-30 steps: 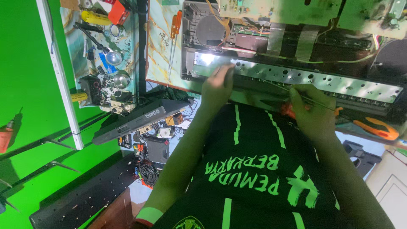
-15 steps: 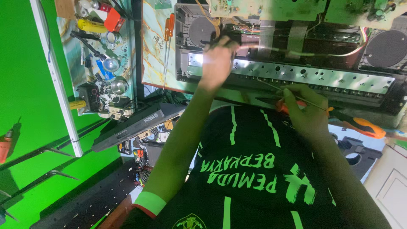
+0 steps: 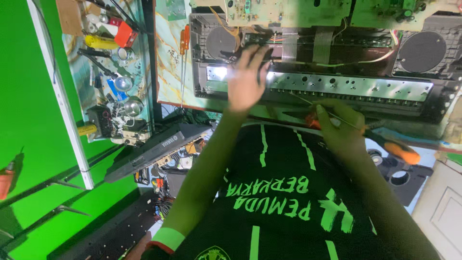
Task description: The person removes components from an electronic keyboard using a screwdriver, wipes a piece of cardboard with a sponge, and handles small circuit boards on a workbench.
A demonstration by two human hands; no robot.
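Left hand [image 3: 248, 79] open, fingers spread over opened keyboard chassis [image 3: 337, 86]; right hand [image 3: 339, 125] nearer the body, gripping thin screwdriver [image 3: 332, 115], tip toward chassis.

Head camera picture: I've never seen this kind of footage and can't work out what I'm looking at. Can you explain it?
The camera sits on a person's head and looks down, so their own black shirt fills the bottom and both bare arms reach away from it. In front lies an opened electronic keyboard, with a perforated metal strip, round speakers and circuit boards exposed. The left hand is open, fingers spread over the keyboard's insides. The right hand grips a long thin screwdriver with an orange and black handle. Two more screwdrivers lie further left, beside a cluttered tool shelf and another black keyboard.
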